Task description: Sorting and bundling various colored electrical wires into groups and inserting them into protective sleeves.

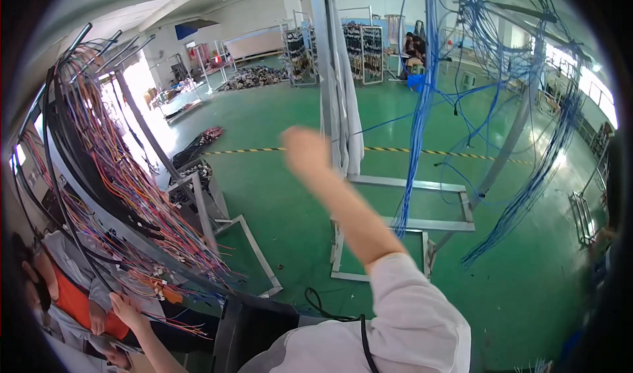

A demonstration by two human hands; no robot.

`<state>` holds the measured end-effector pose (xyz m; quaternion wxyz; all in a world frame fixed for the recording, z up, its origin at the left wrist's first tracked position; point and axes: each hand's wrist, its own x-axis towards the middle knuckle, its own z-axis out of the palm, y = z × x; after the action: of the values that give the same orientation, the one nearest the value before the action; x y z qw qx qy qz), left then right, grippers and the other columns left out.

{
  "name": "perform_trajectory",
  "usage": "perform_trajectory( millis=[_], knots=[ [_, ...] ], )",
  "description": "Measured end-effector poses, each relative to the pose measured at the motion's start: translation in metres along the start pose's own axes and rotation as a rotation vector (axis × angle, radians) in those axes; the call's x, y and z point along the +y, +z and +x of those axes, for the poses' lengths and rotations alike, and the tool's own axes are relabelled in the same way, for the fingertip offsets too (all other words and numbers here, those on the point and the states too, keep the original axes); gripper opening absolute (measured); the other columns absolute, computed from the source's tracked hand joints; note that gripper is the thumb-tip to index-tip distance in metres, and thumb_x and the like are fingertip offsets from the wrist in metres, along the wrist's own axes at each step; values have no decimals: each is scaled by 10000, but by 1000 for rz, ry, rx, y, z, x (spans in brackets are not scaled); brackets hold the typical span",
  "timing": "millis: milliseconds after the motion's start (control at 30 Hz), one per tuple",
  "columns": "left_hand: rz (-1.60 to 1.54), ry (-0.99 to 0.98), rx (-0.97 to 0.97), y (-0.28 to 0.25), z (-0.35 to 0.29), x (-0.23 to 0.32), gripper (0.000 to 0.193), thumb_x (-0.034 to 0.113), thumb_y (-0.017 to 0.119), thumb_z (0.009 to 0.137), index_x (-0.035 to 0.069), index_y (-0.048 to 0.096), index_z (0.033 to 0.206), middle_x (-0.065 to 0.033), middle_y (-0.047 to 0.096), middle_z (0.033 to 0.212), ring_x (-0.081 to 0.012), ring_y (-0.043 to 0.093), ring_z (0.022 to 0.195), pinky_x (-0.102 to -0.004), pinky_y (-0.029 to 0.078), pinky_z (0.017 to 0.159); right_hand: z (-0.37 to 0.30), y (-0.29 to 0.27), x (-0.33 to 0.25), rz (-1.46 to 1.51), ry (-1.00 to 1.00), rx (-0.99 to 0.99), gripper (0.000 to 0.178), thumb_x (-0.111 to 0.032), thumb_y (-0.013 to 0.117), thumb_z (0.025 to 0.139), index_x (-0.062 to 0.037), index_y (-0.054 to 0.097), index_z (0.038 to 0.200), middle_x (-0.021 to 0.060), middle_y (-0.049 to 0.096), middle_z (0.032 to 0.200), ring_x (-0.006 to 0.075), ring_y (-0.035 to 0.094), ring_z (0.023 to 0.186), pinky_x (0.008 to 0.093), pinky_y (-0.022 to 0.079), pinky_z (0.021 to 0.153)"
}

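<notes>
My right arm reaches forward, and my right hand [306, 147] is up in front of a metal post, smeared by motion. It looks closed, and a thin blue wire [386, 122] stretches from it toward a hanging bundle of blue wires [422, 119]. Its fingertips are hidden. Low on the left, my left hand [126, 309] is closed around a small bunch of red and white wires [179, 325], whose loose ends point right. Beside it hangs a thick mass of red, orange and purple wires [125, 162] on a rack.
A metal frame [412, 225] with grey cloth [343, 96] on its post stands ahead. More blue wires [527, 195] hang at right. A co-worker in an orange top [69, 297] is at lower left. Farther off, a cable pile [254, 78] lies on the green floor [264, 122].
</notes>
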<state>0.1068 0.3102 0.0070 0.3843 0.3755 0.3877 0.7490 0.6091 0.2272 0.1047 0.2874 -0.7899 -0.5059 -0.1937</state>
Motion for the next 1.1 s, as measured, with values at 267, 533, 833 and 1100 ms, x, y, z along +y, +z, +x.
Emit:
perform_trajectory(
  millis=[267, 533, 833, 1100],
  knots=[
    [1000, 788, 236, -11, 15, -4, 356, 319, 486, 823, -15, 457, 944, -125, 521, 757, -231, 499, 643, -337, 419, 616, -201, 143, -210, 494, -572, -621, 257, -99, 439, 722, -17, 493, 959, 157, 574, 756, 321, 569, 710, 403, 428, 719],
    [713, 695, -1470, 229, -251, 12, 462, 212, 547, 757, -5, 364, 1121, -212, 507, 958, -371, 467, 902, -436, 346, 796, -206, 71, -217, 503, -290, -1157, 442, -236, 395, 818, -8, 351, 1195, 156, 380, 1211, 253, 394, 1089, 347, 286, 933],
    [776, 281, -1420, 181, -216, -7, 123, 141, 482, 790, 23, 496, 759, -190, 520, 632, -358, 509, 574, -379, 389, 482, -244, 19, -42, 1400, -379, -696, 550, -234, 617, 709, -37, 382, 1165, 89, 490, 1067, 226, 447, 1036, 335, 361, 858],
    [1982, 118, -1322, -38, -149, -132, 213, 198, 460, 740, 88, 638, 702, -89, 617, 739, -256, 602, 693, -397, 473, 549, -123, -105, 106, 1381, 377, 849, 163, -81, 483, 766, 16, 559, 873, -10, 306, 539, 110, 314, 474, 230, 321, 461]
  ],
)
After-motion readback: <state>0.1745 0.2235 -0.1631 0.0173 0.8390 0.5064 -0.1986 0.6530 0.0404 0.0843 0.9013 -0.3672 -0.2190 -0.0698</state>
